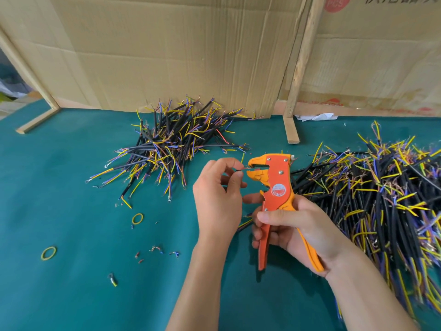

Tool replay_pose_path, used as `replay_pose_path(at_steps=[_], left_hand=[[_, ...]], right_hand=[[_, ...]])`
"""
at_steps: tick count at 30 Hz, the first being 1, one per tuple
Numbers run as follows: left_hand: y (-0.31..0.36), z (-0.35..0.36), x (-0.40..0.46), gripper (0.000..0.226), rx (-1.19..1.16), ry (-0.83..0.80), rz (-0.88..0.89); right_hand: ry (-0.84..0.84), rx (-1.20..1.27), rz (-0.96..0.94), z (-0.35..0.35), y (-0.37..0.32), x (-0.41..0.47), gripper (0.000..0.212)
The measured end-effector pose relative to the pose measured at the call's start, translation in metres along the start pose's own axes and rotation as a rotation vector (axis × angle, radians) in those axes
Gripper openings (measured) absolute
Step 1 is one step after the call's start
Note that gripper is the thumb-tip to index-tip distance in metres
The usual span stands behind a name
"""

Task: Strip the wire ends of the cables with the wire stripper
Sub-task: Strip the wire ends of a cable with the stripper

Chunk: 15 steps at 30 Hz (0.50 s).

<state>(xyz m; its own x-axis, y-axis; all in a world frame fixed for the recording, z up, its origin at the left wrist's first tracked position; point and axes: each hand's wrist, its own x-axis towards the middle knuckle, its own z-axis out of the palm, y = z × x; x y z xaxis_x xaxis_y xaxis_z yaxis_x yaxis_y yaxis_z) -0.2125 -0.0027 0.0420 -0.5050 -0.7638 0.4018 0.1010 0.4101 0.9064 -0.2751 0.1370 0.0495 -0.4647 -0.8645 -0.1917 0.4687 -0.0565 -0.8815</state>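
Observation:
My right hand (pixel 293 225) grips the handles of an orange and yellow wire stripper (pixel 274 187), held upright with its jaws pointing left. My left hand (pixel 219 187) pinches a short black cable (pixel 239 172) between thumb and fingers. Its thin wire end reaches into the stripper's jaws at about the middle of the view. Most of that cable is hidden behind my fingers; yellow wires (pixel 244 224) show below my left hand.
A pile of black cables with yellow, blue and red wire ends (pixel 171 144) lies behind my left hand. A larger pile (pixel 381 194) fills the right side. Yellow rubber bands (pixel 137 218) (pixel 48 253) and insulation scraps (pixel 156 249) lie on the green mat (pixel 71 235). Cardboard walls (pixel 167 56) stand behind.

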Motion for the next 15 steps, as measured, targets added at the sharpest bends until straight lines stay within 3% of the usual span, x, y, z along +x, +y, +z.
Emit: replay_pose_path(at_steps=[9,12,15], left_hand=[[0.001,0.0,-0.001,0.027,-0.001,-0.034,-0.023],[0.0,0.0,-0.001,0.023,-0.022,-0.043,-0.052],[0.002,0.0,-0.002,0.023,-0.026,-0.058,-0.071]], right_hand=[[0.015,0.035,0.005,0.004,0.002,0.002,0.03],[0.045,0.077,-0.011,0.008,0.002,0.004,0.018],[0.121,0.116,-0.034,0.012,0.004,0.006,0.025]])
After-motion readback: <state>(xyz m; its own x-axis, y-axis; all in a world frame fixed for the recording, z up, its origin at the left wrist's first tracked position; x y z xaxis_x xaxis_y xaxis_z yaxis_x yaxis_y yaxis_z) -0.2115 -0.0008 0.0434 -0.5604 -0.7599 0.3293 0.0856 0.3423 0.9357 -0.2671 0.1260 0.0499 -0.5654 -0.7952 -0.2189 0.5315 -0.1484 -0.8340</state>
